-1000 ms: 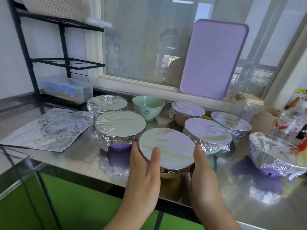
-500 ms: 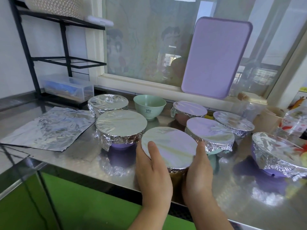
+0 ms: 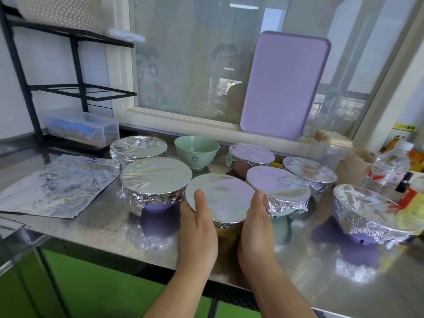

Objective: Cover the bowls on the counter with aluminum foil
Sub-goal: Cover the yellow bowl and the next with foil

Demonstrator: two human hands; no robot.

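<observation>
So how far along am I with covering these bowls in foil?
Nearly done. Six bowls already wear foil, like the purple bowl at left and the one at far right. In hand: your left hand and right hand press foil round the front bowl. Left: the green bowl at the back is uncovered, and a loose foil sheet waits on the counter.

A single head-worn camera looks forward and down from where the person stands at the near edge of the counter (image 3: 96,228). It faces the window (image 3: 195,56) behind the counter and sits close, so both forearms enter from the bottom edge. The wide lens bends the rack (image 3: 75,92) at the left and the window frame at the right. There is no second view.
</observation>
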